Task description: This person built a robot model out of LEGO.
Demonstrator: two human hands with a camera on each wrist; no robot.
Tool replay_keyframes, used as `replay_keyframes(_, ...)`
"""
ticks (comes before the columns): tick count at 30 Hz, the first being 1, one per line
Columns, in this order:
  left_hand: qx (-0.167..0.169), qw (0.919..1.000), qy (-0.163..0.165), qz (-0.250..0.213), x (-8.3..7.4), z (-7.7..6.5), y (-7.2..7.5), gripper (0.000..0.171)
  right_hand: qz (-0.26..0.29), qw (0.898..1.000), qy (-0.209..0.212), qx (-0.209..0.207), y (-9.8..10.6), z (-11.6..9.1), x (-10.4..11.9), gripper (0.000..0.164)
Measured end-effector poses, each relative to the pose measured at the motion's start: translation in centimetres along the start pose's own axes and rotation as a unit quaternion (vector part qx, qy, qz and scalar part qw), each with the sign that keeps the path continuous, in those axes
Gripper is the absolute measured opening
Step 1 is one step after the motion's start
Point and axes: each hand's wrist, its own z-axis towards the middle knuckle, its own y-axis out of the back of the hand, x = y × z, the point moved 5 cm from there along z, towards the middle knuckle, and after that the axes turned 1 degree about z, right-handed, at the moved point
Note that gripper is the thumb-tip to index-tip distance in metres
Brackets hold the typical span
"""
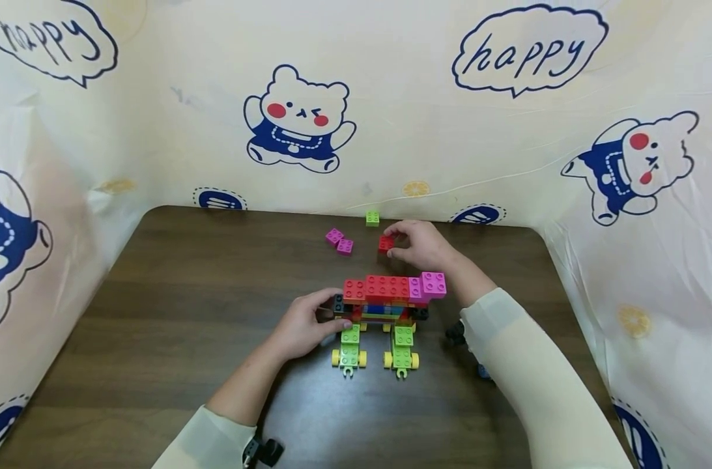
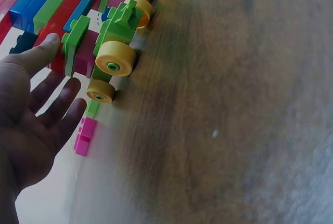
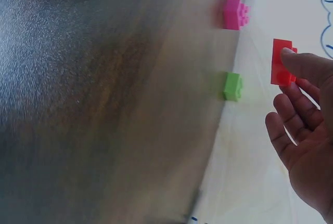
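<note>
In the head view a wheeled toy vehicle of building bricks [image 1: 385, 288] stands in the middle of the table, with red and pink bricks on top and lime-green parts with yellow wheels in front. My left hand [image 1: 303, 324] holds its left end, thumb on the near side and index finger behind. The left wrist view shows that thumb against a red part of the vehicle [image 2: 53, 24], the other fingers loosely extended. Beyond the vehicle my right hand [image 1: 421, 245] pinches a small red brick [image 1: 385, 243]. The right wrist view shows this brick [image 3: 281, 63] between thumb and fingers.
Two pink bricks [image 1: 339, 241] lie left of the right hand. A lime-green brick [image 1: 372, 219] sits at the table's back edge. Dark and blue pieces [image 1: 456, 333] are partly hidden by the right sleeve. A printed cloth [image 1: 402, 130] stands behind the wooden table [image 1: 174, 312].
</note>
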Motion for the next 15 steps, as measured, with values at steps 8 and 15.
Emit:
replay_keyframes(8, -0.003, 1.0000, 0.002, -0.002, 0.2, -0.1, 0.0, 0.049, 0.008, 0.999, 0.038, -0.010, 2.1, -2.1, 2.3, 0.038)
replay_keyframes(15, -0.006, 1.0000, -0.004, 0.001, 0.1, 0.0, 0.0, 0.049, 0.021, 0.997, 0.078, -0.012, 4.0, -3.8, 4.5, 0.035)
